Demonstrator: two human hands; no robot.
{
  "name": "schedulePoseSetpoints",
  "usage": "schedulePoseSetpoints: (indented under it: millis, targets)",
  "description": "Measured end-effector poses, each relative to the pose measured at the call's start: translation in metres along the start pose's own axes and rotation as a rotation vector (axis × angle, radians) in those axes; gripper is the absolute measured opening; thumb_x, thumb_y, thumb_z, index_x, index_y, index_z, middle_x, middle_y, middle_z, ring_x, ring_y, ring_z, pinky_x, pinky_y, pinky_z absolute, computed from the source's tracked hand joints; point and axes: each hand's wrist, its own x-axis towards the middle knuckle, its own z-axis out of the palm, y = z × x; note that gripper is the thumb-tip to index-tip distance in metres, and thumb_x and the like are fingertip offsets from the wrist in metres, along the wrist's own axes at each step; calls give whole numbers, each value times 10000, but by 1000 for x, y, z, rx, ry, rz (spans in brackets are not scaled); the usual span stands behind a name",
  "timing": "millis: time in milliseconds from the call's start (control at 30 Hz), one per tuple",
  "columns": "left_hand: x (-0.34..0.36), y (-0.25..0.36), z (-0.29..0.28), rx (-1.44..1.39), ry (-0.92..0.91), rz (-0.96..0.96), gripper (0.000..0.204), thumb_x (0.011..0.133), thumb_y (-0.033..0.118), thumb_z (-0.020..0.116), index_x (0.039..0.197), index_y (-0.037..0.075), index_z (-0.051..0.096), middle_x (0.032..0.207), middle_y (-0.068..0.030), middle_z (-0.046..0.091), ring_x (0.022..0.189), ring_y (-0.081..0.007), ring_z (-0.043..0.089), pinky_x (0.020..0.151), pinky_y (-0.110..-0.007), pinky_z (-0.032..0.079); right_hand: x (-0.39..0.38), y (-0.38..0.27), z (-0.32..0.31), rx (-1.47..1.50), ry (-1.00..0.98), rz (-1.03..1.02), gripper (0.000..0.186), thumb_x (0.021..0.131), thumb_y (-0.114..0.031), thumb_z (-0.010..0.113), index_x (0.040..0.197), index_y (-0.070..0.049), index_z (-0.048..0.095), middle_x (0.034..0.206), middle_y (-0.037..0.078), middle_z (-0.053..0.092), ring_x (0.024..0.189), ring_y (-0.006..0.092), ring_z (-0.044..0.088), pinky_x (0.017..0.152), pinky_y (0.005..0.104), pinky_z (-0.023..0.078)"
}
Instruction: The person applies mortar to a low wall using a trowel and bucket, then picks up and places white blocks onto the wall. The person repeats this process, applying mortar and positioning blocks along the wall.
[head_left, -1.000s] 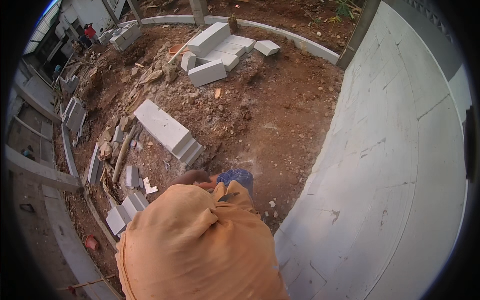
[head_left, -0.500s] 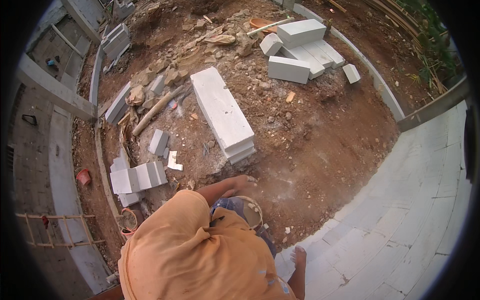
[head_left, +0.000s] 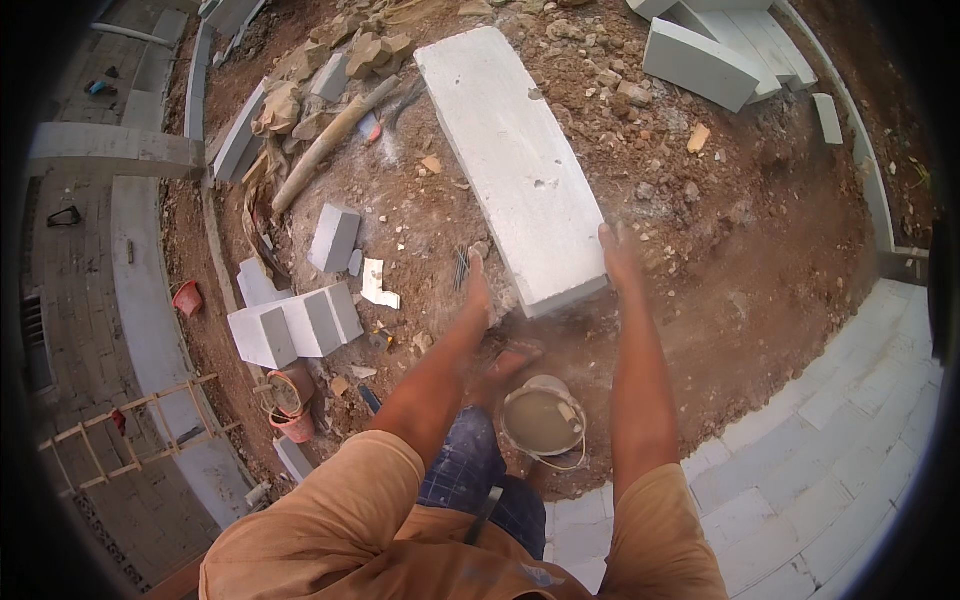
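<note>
A long white lightweight block (head_left: 520, 170) lies on the dirt in front of me, at a slant, its near end toward me. My left hand (head_left: 478, 288) is just left of the block's near part, fingers stretched out, with a small gap to its side. At the right edge near the corner, my right hand (head_left: 622, 255) is held with its fingers extended and appears to touch the block. Neither hand is closed round anything. Between my forearms, a bucket (head_left: 517, 432) of grey, watery mix stands by my foot.
More white blocks lie at the left (head_left: 290, 330) and far right (head_left: 700, 65). A wooden pole (head_left: 335, 145) rests near rubble (head_left: 365, 50). Orange buckets (head_left: 292, 405) stand at lower left, near a wooden ladder (head_left: 130, 430). A pale block wall (head_left: 800, 450) curves along the right.
My view has come closer to the long block. Both hands have moved forward, the left to the block's left side and the right from the pale wall to its right edge.
</note>
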Motion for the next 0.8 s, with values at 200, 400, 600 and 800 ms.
schedulePoseSetpoints:
  millis: [200,400,600,800]
  targets:
    - [32,-22,37,-175,-18,224,820,1023,664,205,1540,38,318,1548,-162,397,1376,-333,434,1135,-445,361,-4,-23,25,60,-65,-34,670,925,-550,602,1294,9,570,1236,270,639,1182,420,596,1012,475,441]
    - [-28,-72,27,-313,-55,-45,801,1028,659,159,1539,66,324,1541,-127,419,1388,-315,417,1156,-449,343,-80,-4,-1,159,-29,98,555,926,-448,659,1264,-12,604,1185,223,663,1117,374,627,975,450,461]
    - [-169,-114,-17,-174,-16,-351,845,993,722,189,1549,99,316,1548,-115,412,1387,-321,428,1147,-435,364,-231,58,-45,40,96,323,648,946,-506,596,1381,-29,549,1311,252,615,1221,401,581,1036,464,432]
    - [-301,13,-38,200,-435,-573,968,894,847,226,1581,164,208,1542,-185,374,1337,-325,476,1109,-510,388,-332,-97,-199,-203,-28,237,687,997,-607,423,1233,-14,677,1130,217,713,1129,379,653,989,472,469]
